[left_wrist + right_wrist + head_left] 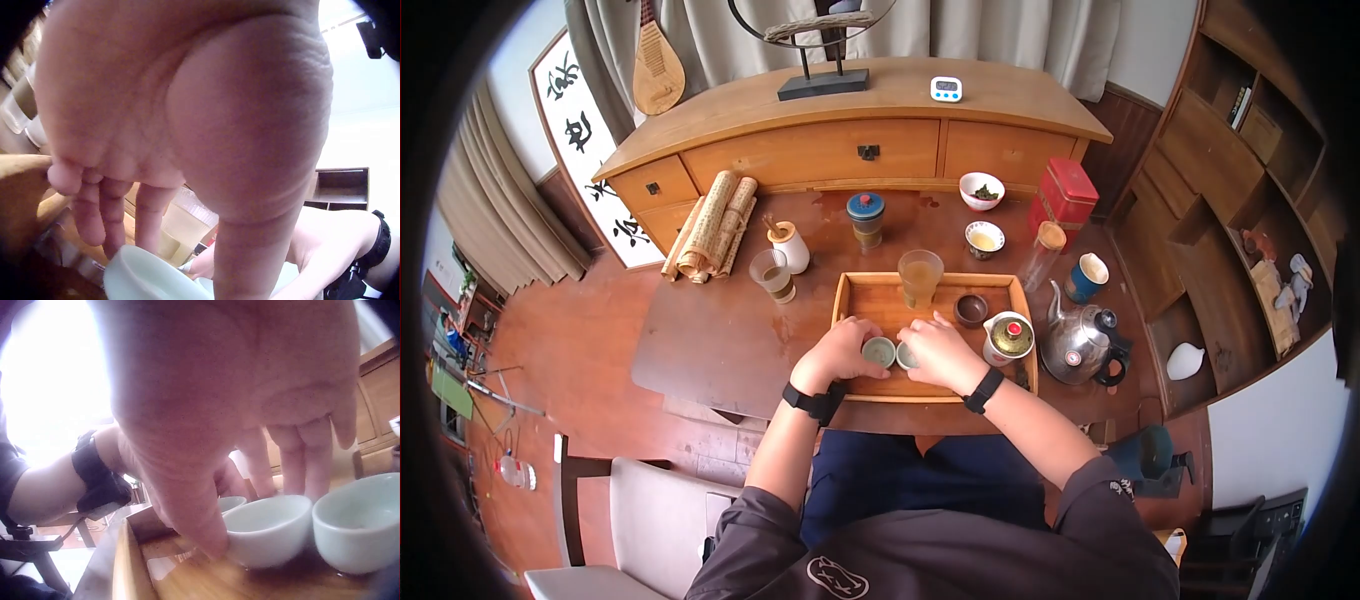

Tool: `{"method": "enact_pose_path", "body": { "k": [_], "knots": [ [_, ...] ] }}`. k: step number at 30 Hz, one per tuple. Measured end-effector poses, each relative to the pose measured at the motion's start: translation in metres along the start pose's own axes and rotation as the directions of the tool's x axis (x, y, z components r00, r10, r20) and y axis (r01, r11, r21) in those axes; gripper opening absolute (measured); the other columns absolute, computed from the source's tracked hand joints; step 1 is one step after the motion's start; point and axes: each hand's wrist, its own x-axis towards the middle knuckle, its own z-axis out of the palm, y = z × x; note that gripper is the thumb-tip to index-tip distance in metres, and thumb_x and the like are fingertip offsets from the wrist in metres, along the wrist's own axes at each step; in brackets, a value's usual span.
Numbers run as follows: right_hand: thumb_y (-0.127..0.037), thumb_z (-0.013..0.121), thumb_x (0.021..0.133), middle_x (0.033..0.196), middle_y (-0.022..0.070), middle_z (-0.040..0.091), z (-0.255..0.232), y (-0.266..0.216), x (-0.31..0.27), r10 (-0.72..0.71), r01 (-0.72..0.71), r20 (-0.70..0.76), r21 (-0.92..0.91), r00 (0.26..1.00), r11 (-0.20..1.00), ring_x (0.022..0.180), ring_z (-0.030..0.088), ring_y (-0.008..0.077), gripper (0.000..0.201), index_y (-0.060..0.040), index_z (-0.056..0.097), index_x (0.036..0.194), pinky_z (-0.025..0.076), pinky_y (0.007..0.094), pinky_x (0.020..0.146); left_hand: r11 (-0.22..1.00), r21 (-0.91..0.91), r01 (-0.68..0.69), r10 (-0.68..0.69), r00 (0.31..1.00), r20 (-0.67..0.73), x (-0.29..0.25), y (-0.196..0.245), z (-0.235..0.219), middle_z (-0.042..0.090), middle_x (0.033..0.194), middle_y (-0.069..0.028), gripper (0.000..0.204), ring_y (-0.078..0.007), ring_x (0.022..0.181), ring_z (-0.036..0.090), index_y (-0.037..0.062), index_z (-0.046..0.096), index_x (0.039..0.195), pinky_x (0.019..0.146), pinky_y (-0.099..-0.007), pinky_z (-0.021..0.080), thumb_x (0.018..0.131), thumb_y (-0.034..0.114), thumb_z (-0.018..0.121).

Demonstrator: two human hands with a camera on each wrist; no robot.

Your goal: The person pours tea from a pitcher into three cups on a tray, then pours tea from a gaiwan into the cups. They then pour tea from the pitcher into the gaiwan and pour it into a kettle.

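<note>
A pale green teacup (pixel 879 353) sits in the wooden tray, its rim between the thumb and fingers of my left hand (pixel 837 352). In the left wrist view that teacup (pixel 140 278) is partly cut off, with fingers on one side and the thumb on the other. My right hand (pixel 945 354) pinches a second teacup (pixel 269 532), its thumb at the near side and fingers at the far side. Beside it in the right wrist view stands another pale green teacup (pixel 359 528), which the right hand covers in the head view.
The tray (pixel 935 397) also bears a glass pitcher (pixel 920 278) of tea, a dark brown cup (pixel 971 310) and a lidded gaiwan (pixel 1008 338). Right of it are a steel kettle (pixel 1075 345) and a blue cup (pixel 1088 278). A glass (pixel 773 276) stands left.
</note>
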Motion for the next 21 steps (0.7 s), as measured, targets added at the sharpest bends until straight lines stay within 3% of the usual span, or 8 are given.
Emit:
{"method": "enact_pose_path", "body": {
  "k": [2, 6, 12, 14, 15, 16, 20, 21],
  "knots": [
    [-0.019, 0.085, 0.073, 0.109, 0.0161, 0.069, -0.004, -0.001, 0.001, 0.014, -0.012, 0.074, -0.027, 0.997, 1.000, 0.112, 0.068, 0.0359, 0.048, -0.0047, 0.070, 0.116, 0.045, 0.0589, 0.116, 0.997, 0.072, -0.033, 0.036, 0.998, -0.043, -0.002, 0.001, 0.005, 0.072, 0.111, -0.0170, 0.066, -0.0335, 0.106, 0.069, 0.0021, 0.073, 0.114, 0.094, -0.0397, 0.056, 0.058, 0.023, 0.099],
    [-0.019, 0.085, 0.073, 0.109, 0.0167, 0.069, -0.003, 0.002, 0.002, 0.005, -0.005, 0.064, 0.006, 0.998, 1.000, 0.111, 0.068, 0.0374, 0.049, -0.0045, 0.070, 0.118, 0.046, 0.0580, 0.115, 0.973, 0.225, -0.049, 0.072, 0.993, -0.094, -0.001, 0.001, 0.017, 0.070, 0.114, -0.0185, 0.064, -0.0382, 0.112, 0.065, 0.0037, 0.073, 0.114, 0.099, -0.0432, 0.054, 0.058, 0.024, 0.096],
    [-0.018, 0.084, 0.074, 0.112, 0.0191, 0.068, -0.022, -0.001, 0.001, 0.059, -0.061, 0.031, 0.082, 0.998, 0.995, 0.108, 0.068, 0.0388, 0.052, -0.0018, 0.069, 0.121, 0.055, 0.0476, 0.101, 0.991, 0.132, -0.026, 0.045, 0.989, -0.142, -0.009, 0.023, -0.005, 0.070, 0.109, -0.0189, 0.058, -0.0373, 0.108, 0.067, 0.0033, 0.073, 0.111, 0.095, -0.0426, 0.055, 0.061, 0.022, 0.093],
    [-0.020, 0.082, 0.076, 0.113, 0.0204, 0.068, -0.037, 0.001, -0.001, 0.031, -0.026, -0.057, 0.097, 0.998, 0.995, 0.107, 0.069, 0.0392, 0.051, -0.0001, 0.070, 0.121, 0.056, 0.0457, 0.096, 0.992, 0.119, -0.046, 0.066, 0.984, -0.163, -0.015, 0.025, -0.019, 0.070, 0.105, -0.0183, 0.054, -0.0360, 0.106, 0.067, 0.0029, 0.074, 0.109, 0.092, -0.0421, 0.056, 0.062, 0.022, 0.092],
    [-0.018, 0.082, 0.072, 0.102, 0.0236, 0.068, -0.039, 0.008, -0.001, -0.043, 0.061, -0.174, 0.099, 0.984, 0.993, 0.098, 0.070, 0.0409, 0.040, 0.0009, 0.067, 0.104, 0.058, 0.0484, 0.089, 0.992, 0.107, -0.067, 0.087, 0.978, -0.190, -0.018, 0.026, -0.027, 0.069, 0.105, -0.0183, 0.052, -0.0369, 0.105, 0.067, 0.0031, 0.074, 0.108, 0.092, -0.0430, 0.056, 0.062, 0.020, 0.092],
    [-0.019, 0.082, 0.072, 0.099, 0.0236, 0.068, -0.049, 0.011, 0.000, -0.050, 0.064, -0.180, 0.073, 0.982, 0.995, 0.094, 0.071, 0.0415, 0.038, 0.0015, 0.068, 0.101, 0.059, 0.0484, 0.087, 0.992, 0.094, -0.087, 0.106, 0.970, -0.219, -0.022, 0.029, -0.036, 0.069, 0.105, -0.0183, 0.050, -0.0378, 0.103, 0.067, 0.0033, 0.074, 0.106, 0.092, -0.0439, 0.056, 0.062, 0.019, 0.092],
    [-0.019, 0.082, 0.070, 0.093, 0.0261, 0.069, -0.097, 0.036, 0.010, -0.029, 0.029, -0.120, 0.001, 0.992, 1.000, 0.092, 0.071, 0.0425, 0.032, 0.0036, 0.070, 0.090, 0.060, 0.0483, 0.084, 0.991, 0.117, 0.058, -0.027, 0.968, -0.249, -0.041, 0.025, -0.068, 0.070, 0.109, -0.0189, 0.053, -0.0376, 0.109, 0.067, 0.0013, 0.074, 0.109, 0.098, -0.0438, 0.055, 0.064, 0.019, 0.093],
    [-0.025, 0.081, 0.071, 0.100, 0.0240, 0.071, -0.115, 0.038, 0.009, 0.109, -0.111, -0.028, -0.056, 0.994, 0.992, 0.100, 0.070, 0.0416, 0.044, -0.0007, 0.073, 0.107, 0.059, 0.0469, 0.089, 0.991, 0.104, 0.083, -0.057, 0.970, -0.238, -0.045, 0.019, -0.074, 0.071, 0.108, -0.0197, 0.052, -0.0387, 0.109, 0.067, 0.0004, 0.073, 0.110, 0.100, -0.0436, 0.054, 0.065, 0.019, 0.091]
  ]
}}
